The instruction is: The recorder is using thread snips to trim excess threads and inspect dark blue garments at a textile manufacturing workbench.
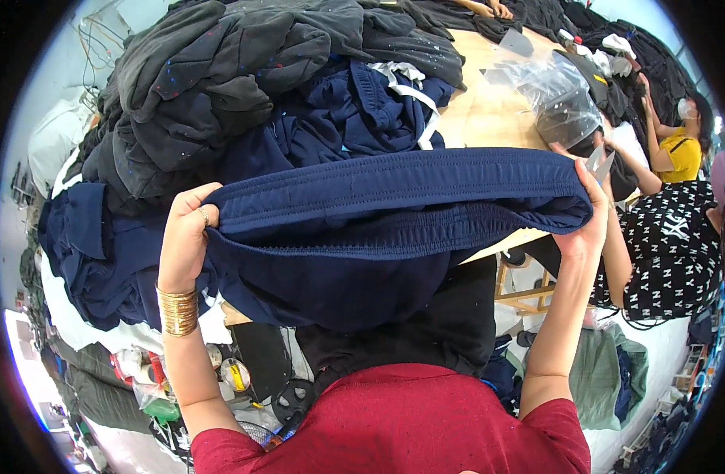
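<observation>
Stretched wide between my two hands is the elastic waistband of a pair of navy blue trousers [394, 186]. Its opening faces me, and the rest of the cloth hangs below, over the table edge. My left hand [187, 229], with a ring and gold bangles at the wrist, is closed on the waistband's left end. At the right end, my right hand [587, 209] grips the band with its fingers partly inside the fold. Pointed metal blades, like those of thread snips [601, 163], show beside the right fingers; whether that hand holds them is unclear.
Heaped dark grey garments [197, 87] and more navy garments [339, 110] with white cloth cover the table's left. Clear plastic bags [564, 95] lie on the wooden tabletop [477, 114]. A co-worker in a black patterned top [670, 253] is close on the right; another wears yellow [682, 154].
</observation>
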`<state>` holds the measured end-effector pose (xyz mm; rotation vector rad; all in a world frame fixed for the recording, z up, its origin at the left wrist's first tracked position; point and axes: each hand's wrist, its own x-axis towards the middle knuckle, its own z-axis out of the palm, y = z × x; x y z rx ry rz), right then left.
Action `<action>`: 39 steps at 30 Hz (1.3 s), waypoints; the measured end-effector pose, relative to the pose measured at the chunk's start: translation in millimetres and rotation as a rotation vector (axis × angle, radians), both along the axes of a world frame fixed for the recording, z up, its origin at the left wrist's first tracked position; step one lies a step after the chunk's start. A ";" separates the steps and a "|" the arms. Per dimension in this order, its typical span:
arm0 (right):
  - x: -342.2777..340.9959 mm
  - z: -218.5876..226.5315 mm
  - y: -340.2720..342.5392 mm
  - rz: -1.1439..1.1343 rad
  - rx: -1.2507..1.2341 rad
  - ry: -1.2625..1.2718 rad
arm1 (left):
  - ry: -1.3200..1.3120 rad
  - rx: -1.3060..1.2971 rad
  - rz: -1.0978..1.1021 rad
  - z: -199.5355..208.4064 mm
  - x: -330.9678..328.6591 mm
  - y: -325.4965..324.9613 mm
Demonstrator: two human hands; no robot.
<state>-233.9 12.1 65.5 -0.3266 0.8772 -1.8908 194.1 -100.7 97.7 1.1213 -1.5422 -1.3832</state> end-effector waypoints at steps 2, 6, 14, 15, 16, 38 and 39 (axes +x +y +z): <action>1.2 -0.5 3.1 -0.033 -0.003 0.037 | -0.005 -0.004 -0.001 1.1 -0.5 1.3; 14.2 3.1 7.7 -0.108 -0.040 0.209 | -0.080 -0.140 0.040 -1.0 -0.2 3.7; 63.5 -97.9 -16.7 -0.089 -0.129 1.565 | -0.803 -1.152 0.329 -76.1 1.8 -18.7; 74.1 -115.0 -19.8 -0.036 -0.087 1.654 | -0.876 -1.055 0.300 -105.5 20.3 -27.1; 85.5 -130.0 -19.8 0.002 -0.090 1.581 | -0.959 -0.994 0.182 -133.4 37.2 -31.6; 111.9 -141.2 -3.2 -0.059 -0.132 1.735 | 0.302 0.572 -0.023 -154.8 -109.7 32.1; 110.2 -138.8 -3.3 0.023 -0.055 1.648 | 0.394 0.592 -0.032 -153.4 -109.3 32.1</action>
